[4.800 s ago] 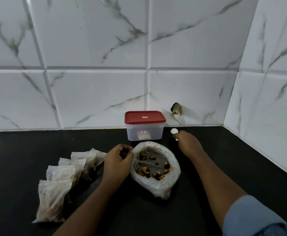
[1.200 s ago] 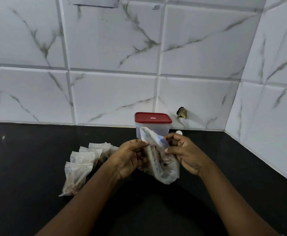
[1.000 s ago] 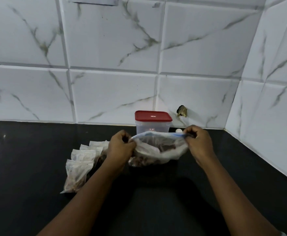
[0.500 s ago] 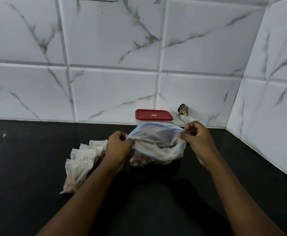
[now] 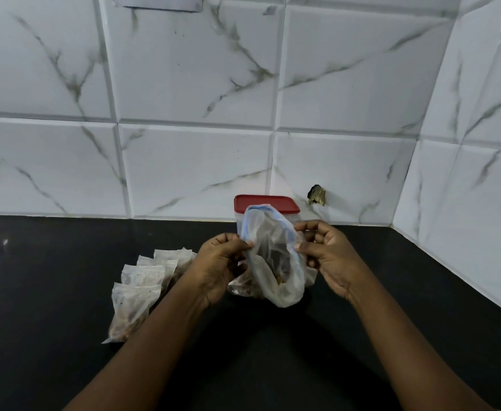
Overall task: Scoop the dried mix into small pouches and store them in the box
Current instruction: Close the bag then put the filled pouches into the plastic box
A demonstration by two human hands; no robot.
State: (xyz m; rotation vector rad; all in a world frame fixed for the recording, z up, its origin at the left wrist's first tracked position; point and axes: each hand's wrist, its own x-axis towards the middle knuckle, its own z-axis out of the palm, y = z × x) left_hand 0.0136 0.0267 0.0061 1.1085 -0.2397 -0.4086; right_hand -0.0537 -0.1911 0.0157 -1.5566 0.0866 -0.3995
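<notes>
The bag (image 5: 276, 262), stretched flat a moment ago, now hangs upright at mid-frame with its blue-edged mouth towards the camera. The hands are closer together: left hand (image 5: 219, 264) and right hand (image 5: 331, 256) each pinch its rim. Pouches (image 5: 142, 281) lie left on the tabletop (image 5: 50, 292); the box (image 5: 265, 203) stands behind (lid on).

You've got four small pouches (image 5: 133, 304) showing. One big zip bag (image 5: 273, 253), one red-lidded box (image 5: 265, 203). Two hands in frame: left hand (image 5: 216, 268), right hand (image 5: 329, 256).
</notes>
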